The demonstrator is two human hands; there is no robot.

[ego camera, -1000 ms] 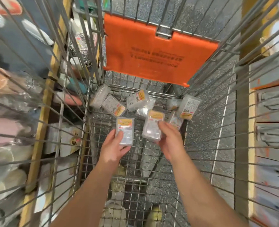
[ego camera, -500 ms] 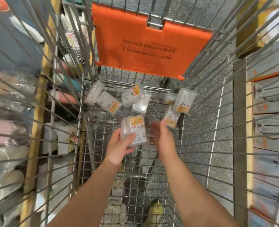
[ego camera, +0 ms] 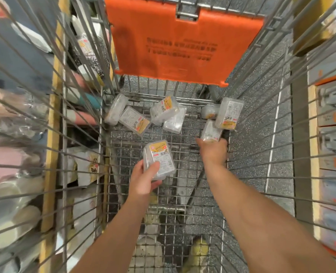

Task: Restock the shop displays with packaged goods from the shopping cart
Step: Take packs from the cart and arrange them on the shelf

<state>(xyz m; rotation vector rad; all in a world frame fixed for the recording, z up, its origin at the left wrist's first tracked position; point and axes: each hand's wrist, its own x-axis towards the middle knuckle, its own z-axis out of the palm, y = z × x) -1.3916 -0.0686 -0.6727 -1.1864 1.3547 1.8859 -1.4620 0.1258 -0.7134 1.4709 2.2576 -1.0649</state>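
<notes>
Left hand (ego camera: 146,179) clamped on stacked packs (ego camera: 159,159) mid-cart (ego camera: 123,142); right hand (ego camera: 214,149), well apart, closing round a pack (ego camera: 210,131) near the far right corner: best pinched by its long edges, lifted straight clear of neighbours.

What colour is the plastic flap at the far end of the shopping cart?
Orange, with dark printed text on it; the plastic flap shows clearly in the head view.

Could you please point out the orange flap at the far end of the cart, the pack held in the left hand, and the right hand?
orange flap (ego camera: 182,44): head view, middle of its face.
held pack (ego camera: 160,157): head view, on its label.
right hand (ego camera: 213,149): head view, back of the hand.
</notes>
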